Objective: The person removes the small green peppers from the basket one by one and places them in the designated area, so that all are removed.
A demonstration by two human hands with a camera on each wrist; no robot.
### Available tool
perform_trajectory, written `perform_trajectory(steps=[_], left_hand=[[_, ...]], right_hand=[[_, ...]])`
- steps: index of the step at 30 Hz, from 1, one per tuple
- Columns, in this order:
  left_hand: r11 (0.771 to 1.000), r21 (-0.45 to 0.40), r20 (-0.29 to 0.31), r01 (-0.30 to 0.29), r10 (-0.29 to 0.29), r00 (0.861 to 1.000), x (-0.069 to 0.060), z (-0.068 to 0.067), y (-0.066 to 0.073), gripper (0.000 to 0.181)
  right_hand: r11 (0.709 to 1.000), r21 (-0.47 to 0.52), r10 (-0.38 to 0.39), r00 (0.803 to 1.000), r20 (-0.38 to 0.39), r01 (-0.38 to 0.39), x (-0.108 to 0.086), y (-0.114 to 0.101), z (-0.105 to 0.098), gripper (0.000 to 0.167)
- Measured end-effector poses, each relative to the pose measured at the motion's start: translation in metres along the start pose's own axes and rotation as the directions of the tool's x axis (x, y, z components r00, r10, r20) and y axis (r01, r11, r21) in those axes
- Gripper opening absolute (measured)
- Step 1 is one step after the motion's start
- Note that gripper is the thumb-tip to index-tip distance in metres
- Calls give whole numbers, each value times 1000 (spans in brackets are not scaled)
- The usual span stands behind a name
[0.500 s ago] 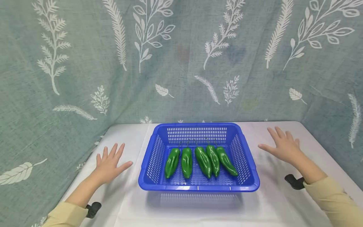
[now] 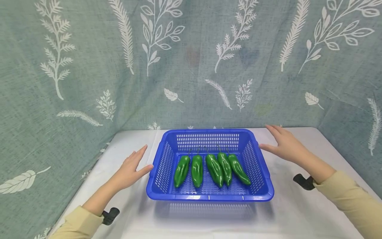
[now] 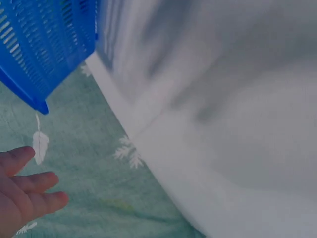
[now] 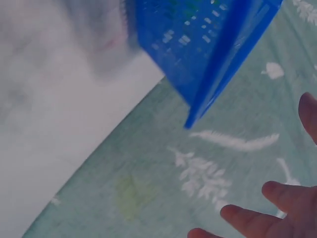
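Head: my left hand (image 2: 129,171) and right hand (image 2: 286,144), both unclenched, flank the blue basket (image 2: 210,198); five green peppers (image 2: 214,170) lie inside. Left wrist: my fingers (image 3: 37,182) stand apart, near the basket. Right wrist: likewise apart.

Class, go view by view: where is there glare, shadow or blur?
Head view: fairly sharp, small glints on the long glossy green peppers, a soft shadow in front of the blue perforated plastic basket; left wrist view: dim, with smudged grey shadows on the white tablecloth; right wrist view: also dim, the basket's edges soft.
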State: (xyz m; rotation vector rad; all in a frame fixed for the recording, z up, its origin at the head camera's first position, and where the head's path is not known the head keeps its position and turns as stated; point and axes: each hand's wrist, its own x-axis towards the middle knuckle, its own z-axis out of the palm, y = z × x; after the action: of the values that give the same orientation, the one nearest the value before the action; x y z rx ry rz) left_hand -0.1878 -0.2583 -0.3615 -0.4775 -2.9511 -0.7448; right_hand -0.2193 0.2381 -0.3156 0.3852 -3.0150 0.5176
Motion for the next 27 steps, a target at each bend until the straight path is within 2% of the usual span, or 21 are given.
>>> perform_trajectory(steps=[9,18,21,24,27], left_hand=[[994,-104,18,-10,12,1000,10,16,5,75],[979,-199,70,38,-24,997,24,28,4,75],[972,-223,86,75,-57,995,28,31,5,75],[964,-244,89,107,-87,992,31,34,5,76],[956,-268,82,123,-104,991,34,37,5,77]], right_hand=[[993,105,-63,997,39,59,12,-29,1,86],[966,228,-146,986,85,124,27,-54,12,77],[956,254,-176,979,103,146,33,-63,16,76],[947,291,-178,976,126,135,41,-70,22,76],[944,316,-150,975,162,93,51,-73,29,76]])
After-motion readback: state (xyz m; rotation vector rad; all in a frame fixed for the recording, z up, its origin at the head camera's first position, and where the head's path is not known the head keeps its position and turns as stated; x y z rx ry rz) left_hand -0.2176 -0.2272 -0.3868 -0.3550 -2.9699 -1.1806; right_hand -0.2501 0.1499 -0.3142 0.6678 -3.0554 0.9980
